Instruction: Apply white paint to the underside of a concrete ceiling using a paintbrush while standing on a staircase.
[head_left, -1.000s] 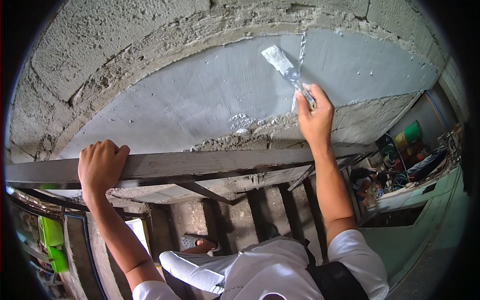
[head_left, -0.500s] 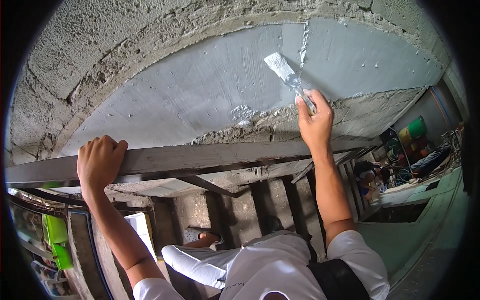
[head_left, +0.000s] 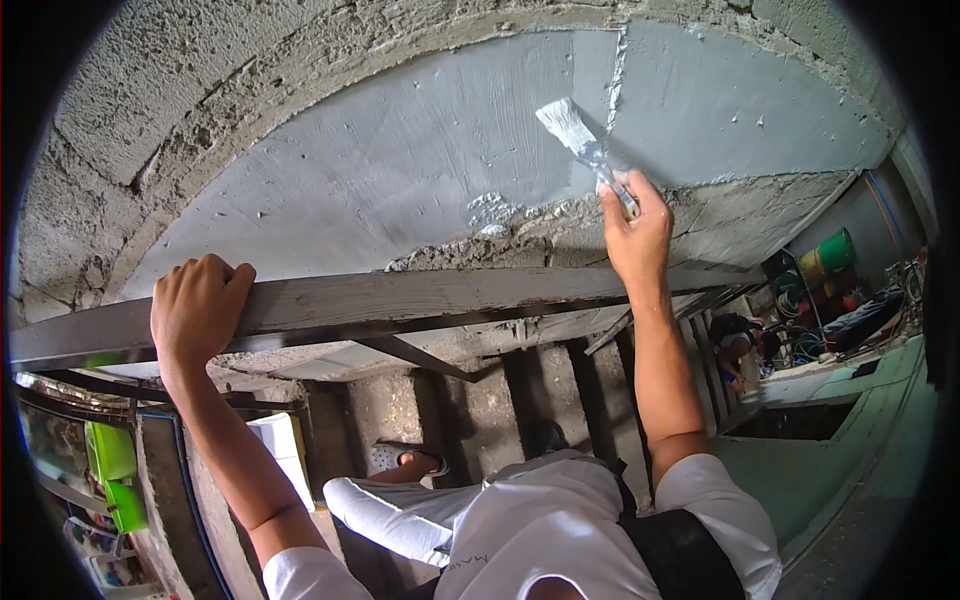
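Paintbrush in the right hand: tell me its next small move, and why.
Probably a short stroke rightward with the paintbrush over the lumpy pale ridge on the grey wall: the right hand holds its pale-coated bristles just left of that raised line, while the left hand grips the rail.

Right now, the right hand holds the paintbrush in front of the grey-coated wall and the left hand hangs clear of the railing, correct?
Not quite: the head view shows the left hand curled over the top of the railing, not hanging clear of it. The right hand does hold the paintbrush in front of the grey-coated wall.
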